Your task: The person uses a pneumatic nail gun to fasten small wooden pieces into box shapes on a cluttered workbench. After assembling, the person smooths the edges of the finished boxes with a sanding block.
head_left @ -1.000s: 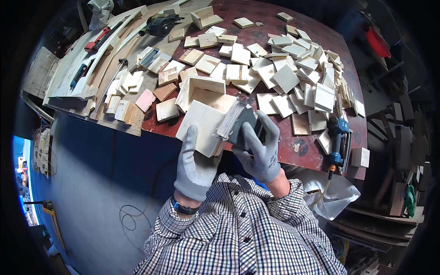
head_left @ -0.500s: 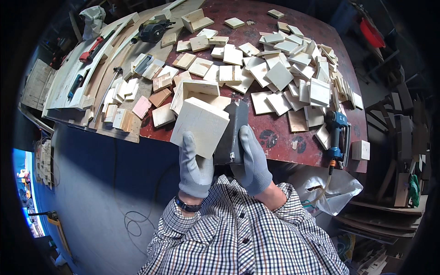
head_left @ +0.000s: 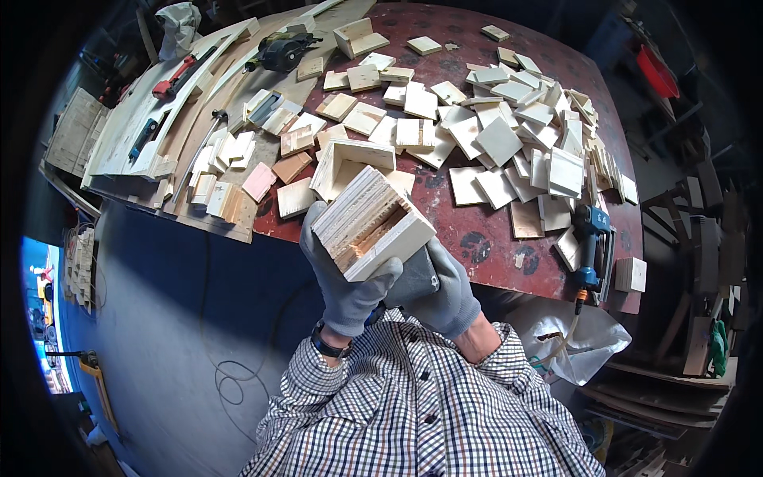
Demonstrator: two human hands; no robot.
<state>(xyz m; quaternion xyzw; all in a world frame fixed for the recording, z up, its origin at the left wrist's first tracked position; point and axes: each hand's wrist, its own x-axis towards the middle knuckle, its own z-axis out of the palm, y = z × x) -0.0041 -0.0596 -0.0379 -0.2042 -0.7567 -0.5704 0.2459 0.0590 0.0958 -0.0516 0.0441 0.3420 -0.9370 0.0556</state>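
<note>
A small assembly of pale wooden boards (head_left: 401, 246) is in the grip of my gloved left hand (head_left: 350, 290), above the table's near edge. It is tilted, showing rough layered board edges and a recess between the boards. My gloved right hand (head_left: 451, 296) is wrapped round a dark grey block-shaped piece (head_left: 415, 278), close against the assembly and partly hidden behind it. I cannot tell whether the two touch. Just beyond them an open-sided wooden box (head_left: 358, 151) stands on the red tabletop (head_left: 433, 187).
Many loose wooden squares (head_left: 499, 139) are heaped across the table. A blue air nailer (head_left: 589, 246) with a hose lies at the right edge, beside a wooden block (head_left: 630, 275). Farther left are a circular saw (head_left: 284, 52) and a red tool (head_left: 175, 78). A white bag (head_left: 584, 338) hangs below.
My left hand has turned the wooden assembly, so its recessed, layered side now shows instead of a flat face. The dark piece has dropped lower and is more hidden.
</note>
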